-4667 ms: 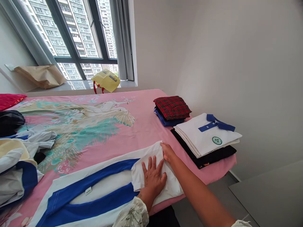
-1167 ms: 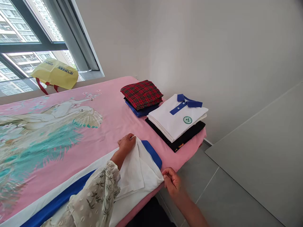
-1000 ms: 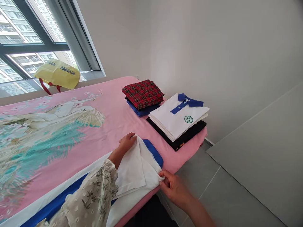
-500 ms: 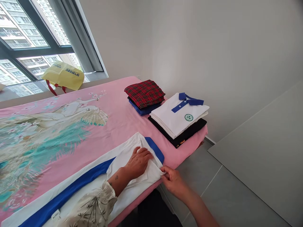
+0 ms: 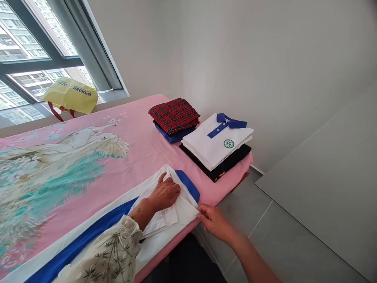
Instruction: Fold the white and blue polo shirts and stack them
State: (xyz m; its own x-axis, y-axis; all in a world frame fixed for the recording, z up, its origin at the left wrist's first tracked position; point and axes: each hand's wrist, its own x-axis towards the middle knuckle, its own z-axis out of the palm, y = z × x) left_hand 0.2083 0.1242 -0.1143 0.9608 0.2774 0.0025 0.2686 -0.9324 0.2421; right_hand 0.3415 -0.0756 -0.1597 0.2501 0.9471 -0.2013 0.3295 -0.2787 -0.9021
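A white shirt (image 5: 184,214) with a blue band and a blue collar-like edge (image 5: 187,184) lies along the near edge of the bed, with part of it folded over. On the folded part rests my left hand (image 5: 164,193), fingers bent and closed on the cloth. My right hand (image 5: 214,223) pinches the shirt's corner between thumb and fingertips, just over the bed's edge. The underside of my left hand is hidden. My patterned sleeve (image 5: 108,251) covers some of the shirt.
Beyond the shirt is a folded white polo shirt (image 5: 218,141) on black clothing (image 5: 232,159). A red plaid garment (image 5: 175,114) tops a blue one (image 5: 176,136) beside it. A yellow bag (image 5: 70,95) stands by the window. Pink bedding (image 5: 141,145) covers the bed; grey floor lies at right.
My left hand's fingers have drawn in on the folded cloth, where they lay flatter before. My right hand keeps its pinch on the corner. The view has shifted slightly to the right.
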